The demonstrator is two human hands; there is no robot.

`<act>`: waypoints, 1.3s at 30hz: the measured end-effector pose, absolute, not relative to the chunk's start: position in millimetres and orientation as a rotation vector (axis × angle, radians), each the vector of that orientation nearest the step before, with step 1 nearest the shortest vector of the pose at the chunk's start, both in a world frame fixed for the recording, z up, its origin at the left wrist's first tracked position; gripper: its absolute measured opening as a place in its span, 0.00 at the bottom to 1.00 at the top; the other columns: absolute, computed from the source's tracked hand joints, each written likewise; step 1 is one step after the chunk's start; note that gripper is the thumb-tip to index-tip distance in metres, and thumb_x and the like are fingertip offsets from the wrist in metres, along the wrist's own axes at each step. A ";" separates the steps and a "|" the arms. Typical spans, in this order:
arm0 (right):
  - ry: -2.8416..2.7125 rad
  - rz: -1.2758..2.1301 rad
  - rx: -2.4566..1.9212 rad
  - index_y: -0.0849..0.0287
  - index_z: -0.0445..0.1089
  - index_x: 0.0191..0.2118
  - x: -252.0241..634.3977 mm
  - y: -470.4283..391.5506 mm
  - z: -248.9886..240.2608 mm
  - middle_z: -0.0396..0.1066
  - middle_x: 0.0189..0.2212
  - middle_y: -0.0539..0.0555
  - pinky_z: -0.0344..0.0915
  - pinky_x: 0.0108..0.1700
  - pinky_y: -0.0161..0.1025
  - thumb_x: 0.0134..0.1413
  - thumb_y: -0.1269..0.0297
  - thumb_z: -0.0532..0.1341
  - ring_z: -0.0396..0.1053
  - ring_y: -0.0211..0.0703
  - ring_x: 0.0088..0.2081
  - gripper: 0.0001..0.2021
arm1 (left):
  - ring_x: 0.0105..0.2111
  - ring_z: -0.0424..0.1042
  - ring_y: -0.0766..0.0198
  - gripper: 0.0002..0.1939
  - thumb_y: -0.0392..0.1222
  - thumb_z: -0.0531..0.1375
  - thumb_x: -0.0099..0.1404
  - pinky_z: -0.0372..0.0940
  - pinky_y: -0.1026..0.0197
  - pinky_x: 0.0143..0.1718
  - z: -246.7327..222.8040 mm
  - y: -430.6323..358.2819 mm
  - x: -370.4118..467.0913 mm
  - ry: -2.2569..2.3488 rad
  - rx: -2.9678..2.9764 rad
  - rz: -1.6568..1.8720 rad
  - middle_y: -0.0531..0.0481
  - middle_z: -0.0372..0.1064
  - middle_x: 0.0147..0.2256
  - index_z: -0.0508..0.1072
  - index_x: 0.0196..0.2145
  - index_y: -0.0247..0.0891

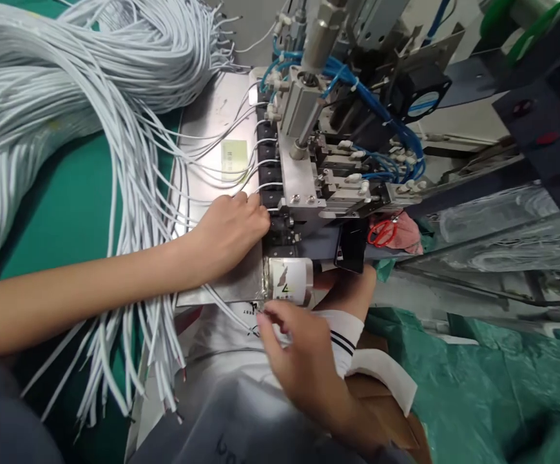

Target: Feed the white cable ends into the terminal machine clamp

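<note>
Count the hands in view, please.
2: the left hand over the metal plate, beside the black blocks; the right hand near the white printed label.

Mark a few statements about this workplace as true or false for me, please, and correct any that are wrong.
1. White cables are heaped on a green surface. True.
2. The right hand is at the row of black blocks. False: the left hand is there; the right hand is beside the labelled container.
3. A pale yellow note lies on the metal plate. True.
4. The machine's thin tubes are yellow. False: the tubes are blue.
</note>
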State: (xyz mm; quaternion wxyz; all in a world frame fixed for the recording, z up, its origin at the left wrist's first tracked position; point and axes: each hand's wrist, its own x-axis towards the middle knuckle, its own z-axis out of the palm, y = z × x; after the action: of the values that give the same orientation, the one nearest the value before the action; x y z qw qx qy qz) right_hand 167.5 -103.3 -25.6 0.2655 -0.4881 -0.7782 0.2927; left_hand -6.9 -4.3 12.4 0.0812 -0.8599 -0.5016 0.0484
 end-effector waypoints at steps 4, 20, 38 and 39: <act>-2.237 0.904 -1.286 0.58 0.70 0.36 143.2 -125.9 -40.4 0.74 0.27 0.54 0.62 0.31 0.39 0.56 0.70 0.55 0.71 0.44 0.29 0.07 | 0.22 0.65 0.61 0.13 0.28 0.49 0.61 0.50 0.62 0.20 22.6 -2.0 -6.2 -1.596 -2.630 0.126 0.43 0.65 0.26 0.73 0.29 0.30; -1.124 1.285 -1.059 0.57 0.69 0.33 177.3 -31.4 0.5 0.72 0.26 0.51 0.66 0.29 0.35 0.45 0.60 0.65 0.67 0.35 0.24 0.10 | 0.29 0.66 0.69 0.10 0.34 0.52 0.67 0.61 0.67 0.30 24.0 -14.1 5.8 -1.231 -3.169 -1.315 0.49 0.67 0.30 0.73 0.38 0.33; -1.506 1.010 -1.156 0.57 0.76 0.30 184.0 -28.2 16.4 0.69 0.25 0.50 0.58 0.26 0.34 0.50 0.67 0.63 0.64 0.35 0.27 0.04 | 0.25 0.62 0.70 0.08 0.29 0.56 0.61 0.57 0.67 0.25 20.0 -11.9 7.5 -1.324 -3.084 -1.448 0.52 0.63 0.23 0.76 0.31 0.33; -1.537 1.013 -1.160 0.58 0.76 0.29 186.0 -26.8 17.4 0.68 0.24 0.50 0.56 0.25 0.34 0.50 0.67 0.63 0.62 0.34 0.25 0.04 | 0.25 0.62 0.70 0.09 0.29 0.56 0.61 0.57 0.67 0.25 19.3 -11.8 7.1 -1.289 -3.092 -1.428 0.52 0.62 0.23 0.76 0.32 0.33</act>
State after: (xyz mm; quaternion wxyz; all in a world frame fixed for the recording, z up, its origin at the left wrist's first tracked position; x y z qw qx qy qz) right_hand 186.0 -26.8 17.4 0.4643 -0.4723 -0.6258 0.4121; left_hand 7.1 -11.8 19.3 -0.2473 -0.8227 -0.3429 -0.3800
